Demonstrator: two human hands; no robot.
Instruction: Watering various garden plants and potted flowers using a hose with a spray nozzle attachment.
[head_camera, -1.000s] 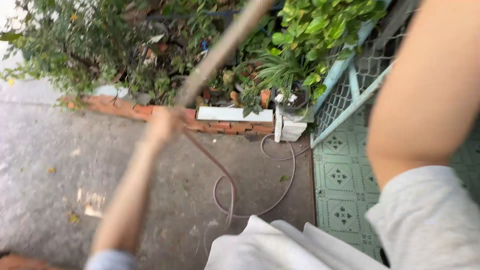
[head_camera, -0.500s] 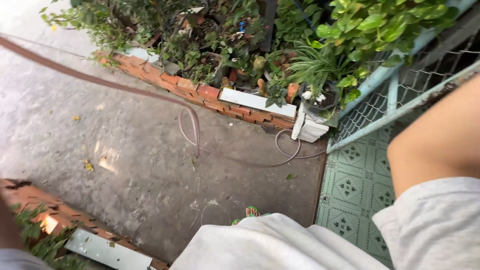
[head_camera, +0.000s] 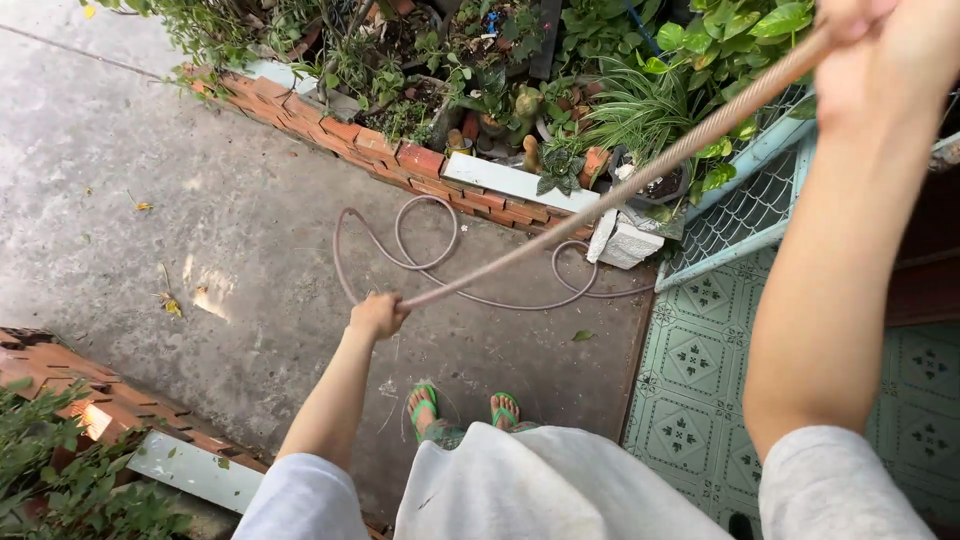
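A long brownish garden hose (head_camera: 560, 225) runs taut between my two hands. My left hand (head_camera: 378, 315) is stretched out low in front of me and grips the hose where it rises from the ground. My right hand (head_camera: 885, 40) is raised at the top right, close to the camera, closed on the upper end of the hose. The rest of the hose lies in loose loops (head_camera: 420, 250) on the concrete (head_camera: 200, 200) near the brick edging. My feet in green sandals (head_camera: 462, 408) stand below the left hand.
A brick-edged planter (head_camera: 400, 155) full of green plants and pots runs along the far side. A light-blue mesh gate (head_camera: 740, 215) and green patterned tiles (head_camera: 700, 370) are on the right. Another brick border with plants (head_camera: 70, 420) sits at bottom left. A white block (head_camera: 630, 240) lies by the gate.
My left hand has come back into view gripping the hose low in front. My right hand has risen, and the hose now stretches diagonally between the hands.
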